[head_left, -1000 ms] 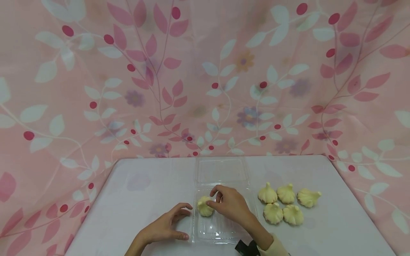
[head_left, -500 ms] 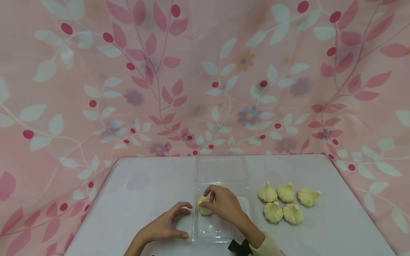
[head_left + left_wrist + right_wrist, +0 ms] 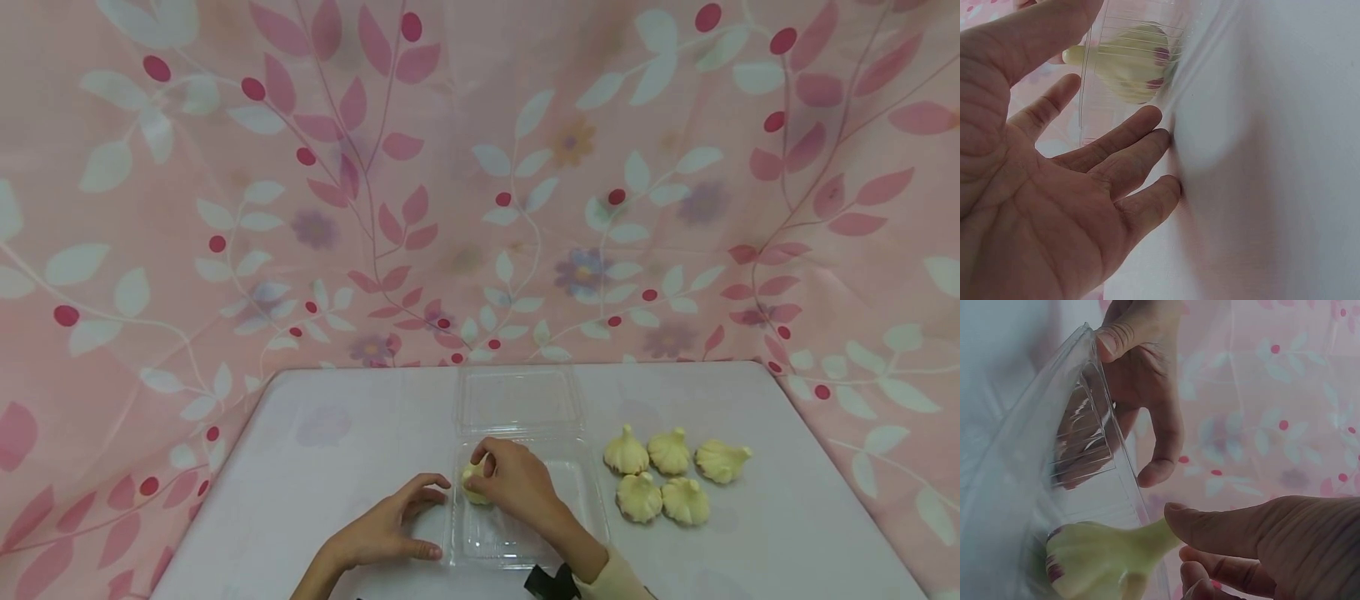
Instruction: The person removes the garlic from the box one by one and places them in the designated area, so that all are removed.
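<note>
A pale yellow garlic bulb (image 3: 476, 485) with purplish marks at its base sits in the left part of a clear plastic container (image 3: 525, 542), whose lid (image 3: 521, 402) lies folded back. My right hand (image 3: 521, 483) reaches over the container and pinches the bulb's stem; in the right wrist view the thumb presses on the stem of the garlic bulb (image 3: 1104, 553). Just outside the container's left wall is my left hand (image 3: 390, 525), its fingers spread and loosely bent, holding nothing. Some of its fingertips rest on the table in the left wrist view.
Several more garlic bulbs (image 3: 667, 479) lie in two rows right of the container. The white table (image 3: 337, 442) ends at a pink flowered cloth (image 3: 480, 208) behind. A black strap-like item (image 3: 551, 582) is at the right wrist.
My right hand has moved slightly left with the garlic bulb, closer to the container's left wall. The left hand stays where it was.
</note>
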A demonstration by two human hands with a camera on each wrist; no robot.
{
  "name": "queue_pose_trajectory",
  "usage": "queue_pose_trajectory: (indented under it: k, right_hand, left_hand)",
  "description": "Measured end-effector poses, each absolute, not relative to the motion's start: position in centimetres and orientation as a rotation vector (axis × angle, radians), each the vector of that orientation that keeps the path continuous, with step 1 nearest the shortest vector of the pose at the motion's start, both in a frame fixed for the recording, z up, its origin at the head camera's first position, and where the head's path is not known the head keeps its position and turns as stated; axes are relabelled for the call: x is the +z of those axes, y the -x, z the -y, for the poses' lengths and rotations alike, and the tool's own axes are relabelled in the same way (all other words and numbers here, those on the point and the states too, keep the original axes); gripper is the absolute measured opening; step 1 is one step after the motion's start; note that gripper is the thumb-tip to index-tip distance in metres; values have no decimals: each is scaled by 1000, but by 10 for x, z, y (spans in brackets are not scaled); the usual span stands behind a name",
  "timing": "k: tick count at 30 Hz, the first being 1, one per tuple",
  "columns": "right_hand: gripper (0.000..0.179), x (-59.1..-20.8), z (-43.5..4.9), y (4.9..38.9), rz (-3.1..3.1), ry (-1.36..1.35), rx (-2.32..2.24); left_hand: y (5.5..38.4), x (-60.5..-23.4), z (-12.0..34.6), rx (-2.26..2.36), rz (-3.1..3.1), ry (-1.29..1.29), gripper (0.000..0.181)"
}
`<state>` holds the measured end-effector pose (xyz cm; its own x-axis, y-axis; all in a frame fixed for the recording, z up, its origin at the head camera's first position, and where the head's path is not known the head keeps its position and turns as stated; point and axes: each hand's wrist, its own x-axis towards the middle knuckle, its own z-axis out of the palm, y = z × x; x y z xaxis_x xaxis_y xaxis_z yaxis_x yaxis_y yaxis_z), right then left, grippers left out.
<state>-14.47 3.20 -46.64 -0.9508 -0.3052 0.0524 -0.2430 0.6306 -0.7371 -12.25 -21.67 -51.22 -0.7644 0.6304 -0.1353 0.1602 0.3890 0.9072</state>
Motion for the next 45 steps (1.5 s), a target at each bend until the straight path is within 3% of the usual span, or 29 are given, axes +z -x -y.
queue_pose_trajectory:
  k: [45]
  right_hand:
    - [15, -466, -35, 140, -2833, 453, -1166]
  left_hand:
    - [124, -514, 216, 1381, -2162, -671, 82]
